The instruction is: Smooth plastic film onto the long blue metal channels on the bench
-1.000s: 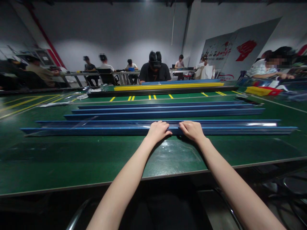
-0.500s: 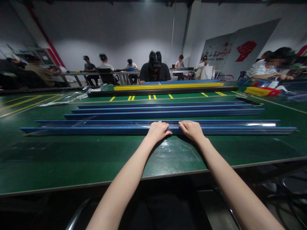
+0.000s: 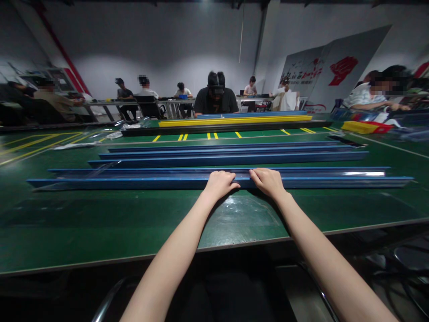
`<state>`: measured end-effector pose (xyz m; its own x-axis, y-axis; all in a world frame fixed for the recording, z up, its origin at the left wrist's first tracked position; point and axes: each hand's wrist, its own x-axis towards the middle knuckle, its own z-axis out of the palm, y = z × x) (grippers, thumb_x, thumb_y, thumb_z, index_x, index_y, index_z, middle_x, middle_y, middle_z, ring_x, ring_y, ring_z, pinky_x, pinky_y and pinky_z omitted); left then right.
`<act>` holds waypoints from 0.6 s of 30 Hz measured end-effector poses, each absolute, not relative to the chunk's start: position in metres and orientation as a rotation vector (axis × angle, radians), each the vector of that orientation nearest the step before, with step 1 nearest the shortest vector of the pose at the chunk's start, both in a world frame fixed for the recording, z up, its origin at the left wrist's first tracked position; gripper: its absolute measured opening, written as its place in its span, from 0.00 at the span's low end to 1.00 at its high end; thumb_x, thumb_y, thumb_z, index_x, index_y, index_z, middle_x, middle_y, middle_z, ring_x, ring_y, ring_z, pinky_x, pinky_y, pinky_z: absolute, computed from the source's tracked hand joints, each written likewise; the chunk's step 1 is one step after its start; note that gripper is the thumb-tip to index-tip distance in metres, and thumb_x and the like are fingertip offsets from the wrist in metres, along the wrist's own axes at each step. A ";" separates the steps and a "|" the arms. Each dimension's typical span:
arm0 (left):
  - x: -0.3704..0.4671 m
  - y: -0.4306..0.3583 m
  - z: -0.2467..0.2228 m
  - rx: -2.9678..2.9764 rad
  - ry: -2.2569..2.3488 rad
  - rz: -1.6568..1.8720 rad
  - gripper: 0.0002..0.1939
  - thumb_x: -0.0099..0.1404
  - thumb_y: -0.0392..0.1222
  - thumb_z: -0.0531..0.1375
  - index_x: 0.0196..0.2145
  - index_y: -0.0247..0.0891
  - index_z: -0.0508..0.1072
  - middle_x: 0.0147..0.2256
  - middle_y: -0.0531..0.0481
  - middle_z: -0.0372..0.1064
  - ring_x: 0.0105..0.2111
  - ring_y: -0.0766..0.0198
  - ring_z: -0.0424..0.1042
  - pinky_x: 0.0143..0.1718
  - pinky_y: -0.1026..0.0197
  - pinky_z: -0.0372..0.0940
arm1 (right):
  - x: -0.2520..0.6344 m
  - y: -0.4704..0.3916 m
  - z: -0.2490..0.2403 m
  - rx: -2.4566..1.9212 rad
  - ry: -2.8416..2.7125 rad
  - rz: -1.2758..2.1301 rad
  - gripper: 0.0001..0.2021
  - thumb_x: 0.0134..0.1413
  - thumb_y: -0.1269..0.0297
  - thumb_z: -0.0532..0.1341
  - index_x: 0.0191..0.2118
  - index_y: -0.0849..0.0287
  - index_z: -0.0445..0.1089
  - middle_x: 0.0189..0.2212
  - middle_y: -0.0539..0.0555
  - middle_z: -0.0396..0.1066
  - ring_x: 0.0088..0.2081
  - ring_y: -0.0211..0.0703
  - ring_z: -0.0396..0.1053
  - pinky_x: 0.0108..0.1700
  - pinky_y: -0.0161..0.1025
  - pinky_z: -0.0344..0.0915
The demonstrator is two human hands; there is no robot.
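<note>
A long blue channel-shaped rail [image 3: 154, 183] lies crosswise on the green table, its two raised edges running left to right. Clear plastic film [image 3: 105, 169] shows on its left part. My left hand [image 3: 221, 182] is closed over the near edge, just left of the middle, with fingers reaching inside. A short gap to the right, my right hand [image 3: 267, 180] grips the same edge in the same way. The fingertips of both hands are partly hidden inside the channel.
Behind are more blue rails [image 3: 228, 158], then a black rail [image 3: 228, 128] and a yellow rail [image 3: 234, 121]. A person [image 3: 216, 98] sits across the green table [image 3: 134, 228]. A yellow and red tray [image 3: 367, 128] stands at right, near a dark flat object [image 3: 345, 141].
</note>
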<state>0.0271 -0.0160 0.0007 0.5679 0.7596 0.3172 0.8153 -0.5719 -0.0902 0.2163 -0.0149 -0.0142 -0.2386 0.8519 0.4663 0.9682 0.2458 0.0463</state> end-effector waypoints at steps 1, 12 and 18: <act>0.027 -0.016 0.001 -2.576 -1.317 -0.357 0.16 0.60 0.54 0.54 0.34 0.39 0.71 0.35 0.47 0.73 0.37 0.58 0.71 0.34 0.62 0.61 | 0.216 -0.015 -0.014 -1.677 -2.179 -0.467 0.24 0.60 0.56 0.41 0.27 0.58 0.70 0.29 0.54 0.73 0.30 0.37 0.66 0.26 0.35 0.44; 0.026 -0.014 -0.001 -2.596 -1.331 -0.368 0.16 0.60 0.55 0.54 0.32 0.39 0.70 0.34 0.49 0.73 0.37 0.59 0.72 0.33 0.63 0.61 | 0.216 -0.016 -0.014 -1.638 -2.208 -0.485 0.24 0.60 0.57 0.41 0.28 0.58 0.70 0.29 0.54 0.72 0.30 0.37 0.66 0.27 0.35 0.44; 0.027 -0.016 0.001 -2.578 -1.367 -0.383 0.18 0.59 0.55 0.55 0.41 0.39 0.65 0.34 0.47 0.73 0.35 0.58 0.72 0.32 0.63 0.61 | 0.217 -0.014 -0.017 -1.615 -2.199 -0.540 0.21 0.60 0.57 0.42 0.28 0.59 0.68 0.29 0.54 0.72 0.29 0.37 0.66 0.27 0.35 0.45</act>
<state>0.0267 -0.0161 0.0011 0.5394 0.7799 0.3174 0.8312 -0.5534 -0.0528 0.2169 -0.0142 -0.0166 -0.2831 0.8201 0.4973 0.9572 0.2744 0.0922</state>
